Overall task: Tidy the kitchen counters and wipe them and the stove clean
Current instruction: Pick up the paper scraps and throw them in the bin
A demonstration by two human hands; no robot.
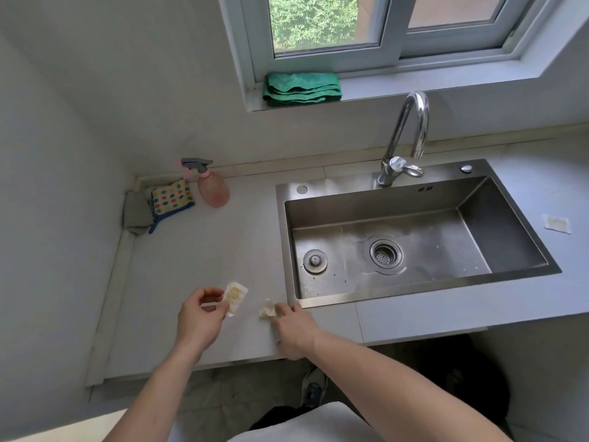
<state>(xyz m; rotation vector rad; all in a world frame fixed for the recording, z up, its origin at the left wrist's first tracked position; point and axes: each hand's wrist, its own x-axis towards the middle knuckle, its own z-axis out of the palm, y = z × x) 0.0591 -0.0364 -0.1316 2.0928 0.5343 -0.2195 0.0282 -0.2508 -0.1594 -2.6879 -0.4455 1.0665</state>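
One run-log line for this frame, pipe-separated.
phase: clearing scraps | left hand: holds wrapper | right hand: fingers on crumpled scrap, counter | third scrap right of sink

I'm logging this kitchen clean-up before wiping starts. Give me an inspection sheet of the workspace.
Surface: grey counter, steel sink set in it.
Job's things: spray bottle, dotted sponge, grey cloth in the corner; green cloth on the window sill.
Clutter: scrap and scrap near the sink; another scrap right of the sink.
Grippers: left hand pinches one scrap; right hand touches the other.
Cables: nothing seen.
Surroundings: faucet, window, wall.
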